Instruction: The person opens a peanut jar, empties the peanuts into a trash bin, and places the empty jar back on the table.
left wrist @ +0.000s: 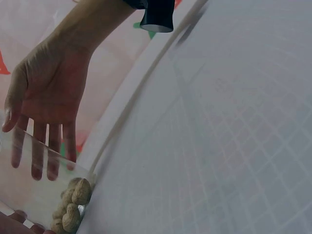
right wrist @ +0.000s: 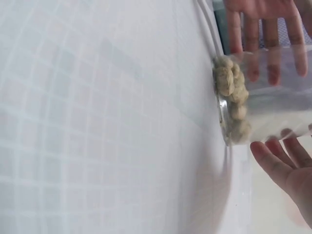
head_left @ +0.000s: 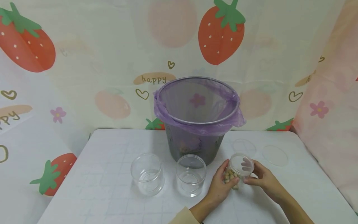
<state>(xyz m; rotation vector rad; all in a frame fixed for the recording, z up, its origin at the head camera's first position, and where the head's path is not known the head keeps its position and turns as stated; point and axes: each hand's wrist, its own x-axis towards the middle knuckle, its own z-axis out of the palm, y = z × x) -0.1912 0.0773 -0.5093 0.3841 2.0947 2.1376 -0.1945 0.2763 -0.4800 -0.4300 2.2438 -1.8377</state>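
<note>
Between both hands is a clear plastic jar (head_left: 242,165) with peanuts (head_left: 230,176) in its lower part. My left hand (head_left: 219,186) grips the jar's left side, thumb across the front. My right hand (head_left: 265,181) holds it from the right, with its fingers behind and thumb in front. Through the jar wall in the left wrist view, the right hand's fingers (left wrist: 50,158) look fairly straight. The peanuts (right wrist: 233,90) gather at the base in the right wrist view. Whether a lid covers the jar, I cannot tell.
Two clear jars (head_left: 147,174) (head_left: 191,177) with no contents visible stand left of the hands. Behind them rises a mesh bin (head_left: 172,140) lined with a purple bag (head_left: 237,119). Thin clear discs (head_left: 275,155) lie at the right on the white table (head_left: 106,186).
</note>
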